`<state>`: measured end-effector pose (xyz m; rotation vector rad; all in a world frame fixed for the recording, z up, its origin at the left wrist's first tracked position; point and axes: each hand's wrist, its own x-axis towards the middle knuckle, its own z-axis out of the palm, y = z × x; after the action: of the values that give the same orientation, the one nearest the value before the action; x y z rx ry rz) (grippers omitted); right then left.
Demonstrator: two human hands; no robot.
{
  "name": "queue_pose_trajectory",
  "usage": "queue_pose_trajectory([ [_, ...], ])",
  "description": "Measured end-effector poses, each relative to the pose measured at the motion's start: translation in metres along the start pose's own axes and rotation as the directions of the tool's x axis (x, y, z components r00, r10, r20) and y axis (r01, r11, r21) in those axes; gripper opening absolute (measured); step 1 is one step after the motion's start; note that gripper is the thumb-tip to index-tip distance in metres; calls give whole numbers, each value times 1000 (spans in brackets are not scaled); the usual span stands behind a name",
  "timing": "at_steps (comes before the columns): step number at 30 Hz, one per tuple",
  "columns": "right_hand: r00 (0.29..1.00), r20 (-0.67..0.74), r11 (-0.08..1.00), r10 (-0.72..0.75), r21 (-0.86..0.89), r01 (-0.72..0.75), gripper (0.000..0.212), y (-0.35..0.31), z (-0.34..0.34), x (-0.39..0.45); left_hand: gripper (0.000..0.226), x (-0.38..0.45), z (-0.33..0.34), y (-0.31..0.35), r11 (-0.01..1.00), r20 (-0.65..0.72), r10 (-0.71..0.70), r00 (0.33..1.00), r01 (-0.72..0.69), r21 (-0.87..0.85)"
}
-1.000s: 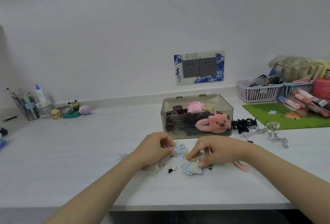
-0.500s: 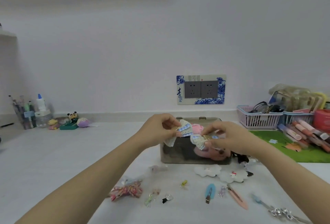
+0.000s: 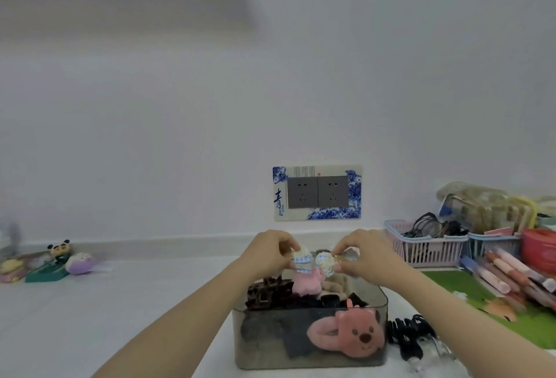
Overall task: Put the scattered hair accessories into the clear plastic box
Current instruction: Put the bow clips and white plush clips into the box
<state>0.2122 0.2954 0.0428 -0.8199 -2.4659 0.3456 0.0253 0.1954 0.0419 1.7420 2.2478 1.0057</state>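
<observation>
The clear plastic box (image 3: 310,361) stands on the white table, its top open. Inside lie a pink bear clip (image 3: 350,337), dark claw clips (image 3: 267,292) and a pink plush piece (image 3: 307,283). My left hand (image 3: 266,252) pinches a blue-checked bow clip (image 3: 302,260) above the box's back half. My right hand (image 3: 365,255) pinches a pale floral bow clip (image 3: 325,261) right beside it. Both clips hang over the open box without touching its contents.
Black hair ties (image 3: 406,335) and a clear clip (image 3: 433,353) lie just right of the box. Farther right are a green mat (image 3: 469,293), pens (image 3: 511,275) and a pink basket (image 3: 427,249). Small toys (image 3: 57,261) sit far left by the wall.
Both hands lifted the bow clips off the table and carried them up and over the open box. The view tilted up, so the scattered clips on the near table are out of view.
</observation>
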Motion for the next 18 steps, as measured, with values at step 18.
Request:
queue_pose_trajectory([
  [18,997,-25,934,77,-348,-81,32,22,42,41,28,22,18,-23,966,36,69,997,-75,246],
])
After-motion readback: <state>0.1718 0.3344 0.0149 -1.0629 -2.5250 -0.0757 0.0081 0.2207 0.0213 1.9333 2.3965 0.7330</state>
